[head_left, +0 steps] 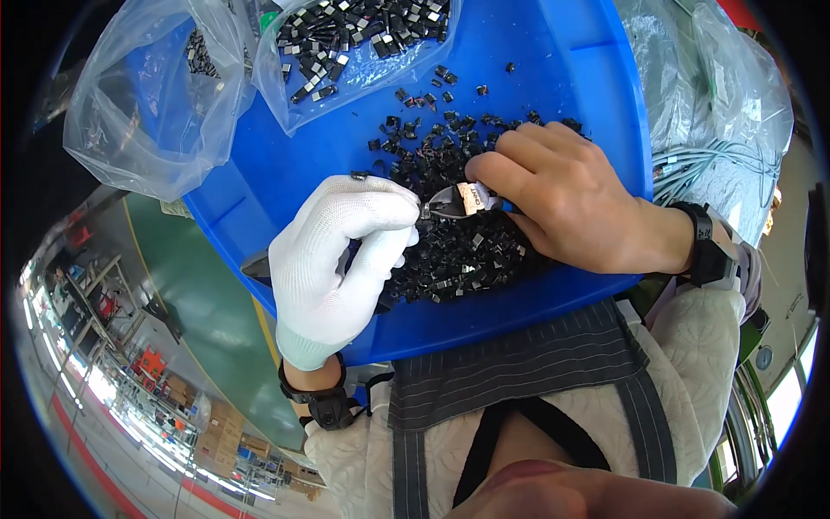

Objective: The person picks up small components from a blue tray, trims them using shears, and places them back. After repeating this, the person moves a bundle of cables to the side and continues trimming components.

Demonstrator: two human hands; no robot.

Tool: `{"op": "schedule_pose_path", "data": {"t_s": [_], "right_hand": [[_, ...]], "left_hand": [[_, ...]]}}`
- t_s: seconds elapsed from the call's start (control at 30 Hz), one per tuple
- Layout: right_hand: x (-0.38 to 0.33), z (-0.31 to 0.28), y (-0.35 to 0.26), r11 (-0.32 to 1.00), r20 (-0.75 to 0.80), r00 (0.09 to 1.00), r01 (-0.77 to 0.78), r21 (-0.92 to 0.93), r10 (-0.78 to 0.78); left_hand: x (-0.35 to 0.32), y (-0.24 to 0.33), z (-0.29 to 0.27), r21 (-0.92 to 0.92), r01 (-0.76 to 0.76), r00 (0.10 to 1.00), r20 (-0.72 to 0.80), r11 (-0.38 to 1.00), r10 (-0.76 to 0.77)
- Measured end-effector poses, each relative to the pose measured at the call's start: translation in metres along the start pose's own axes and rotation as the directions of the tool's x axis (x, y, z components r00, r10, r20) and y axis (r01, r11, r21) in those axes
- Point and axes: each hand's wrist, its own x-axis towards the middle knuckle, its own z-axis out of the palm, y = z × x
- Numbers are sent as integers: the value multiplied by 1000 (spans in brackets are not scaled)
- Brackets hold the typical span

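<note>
My left hand (324, 255), in a white knitted glove, is closed in a pinch over the middle of the blue bin (285, 169). At its fingertips is a small part (424, 210), mostly hidden by the glove. My bare right hand (571, 195) is closed round small pliers (471, 199) with metal jaws, a beige wrap and a bit of blue handle. The jaws meet the part at the left fingertips. Under both hands lies a heap of small black plastic pieces (467, 259). One black scrap (360, 175) rests on the glove's back.
At the bin's far side, a clear bag (363, 52) holds many black and silver connectors. Another clear bag (160, 104) hangs over the left rim. Plastic wrapping (692, 78) and a grey cable coil (709, 169) lie right of the bin. Green floor (203, 303) shows at left.
</note>
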Motion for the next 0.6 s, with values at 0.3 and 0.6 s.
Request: {"op": "schedule_pose_path", "data": {"t_s": [0.3,0.6], "right_hand": [[-1,5,2,994,-67,997,31,-107,-39],[-1,5,1,979,-98,993,39,-199,-60]], "left_hand": [[2,-1,1,-106,45,996,80,993,-37],[1,9,6,-161,236,972,16,958,-236]]}}
